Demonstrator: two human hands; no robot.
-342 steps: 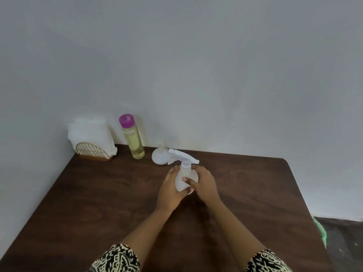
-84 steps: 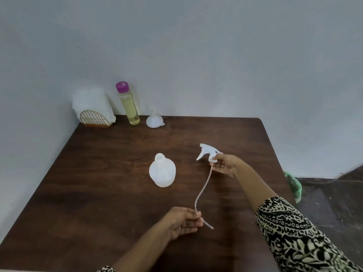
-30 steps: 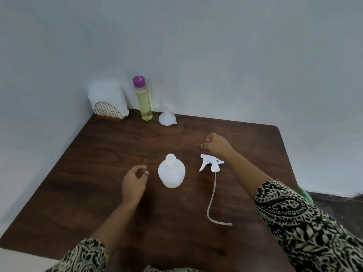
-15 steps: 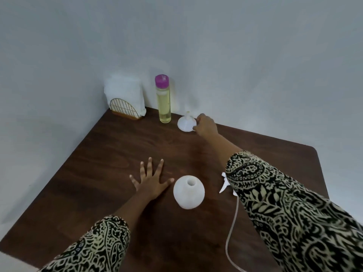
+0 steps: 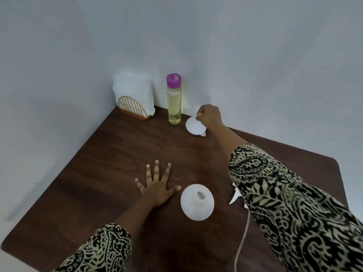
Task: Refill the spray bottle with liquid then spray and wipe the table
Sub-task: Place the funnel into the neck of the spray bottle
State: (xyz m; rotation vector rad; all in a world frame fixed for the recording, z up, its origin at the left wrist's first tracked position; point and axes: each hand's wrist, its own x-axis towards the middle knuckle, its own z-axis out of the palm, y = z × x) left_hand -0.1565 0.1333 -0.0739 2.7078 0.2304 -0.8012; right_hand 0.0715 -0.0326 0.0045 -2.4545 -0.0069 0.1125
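The white spray bottle body (image 5: 197,205) stands open-necked on the dark wooden table (image 5: 117,154). Its trigger head with the long tube (image 5: 234,199) lies to its right, mostly hidden by my right sleeve. My left hand (image 5: 157,185) rests flat on the table with fingers spread, just left of the bottle. Far back, my right hand (image 5: 209,115) pinches the spout of the white funnel (image 5: 194,126), which is tilted with its wide mouth toward me. A tall bottle of yellow liquid with a purple cap (image 5: 174,99) stands left of the funnel.
A gold wire holder with white napkins (image 5: 134,97) sits in the back left corner against the wall. Walls close off the table's back and left sides. The table's right corner (image 5: 334,161) is rounded.
My right hand has taken the funnel by its spout and tipped it up off the table. My left hand stays flat beside the bottle.
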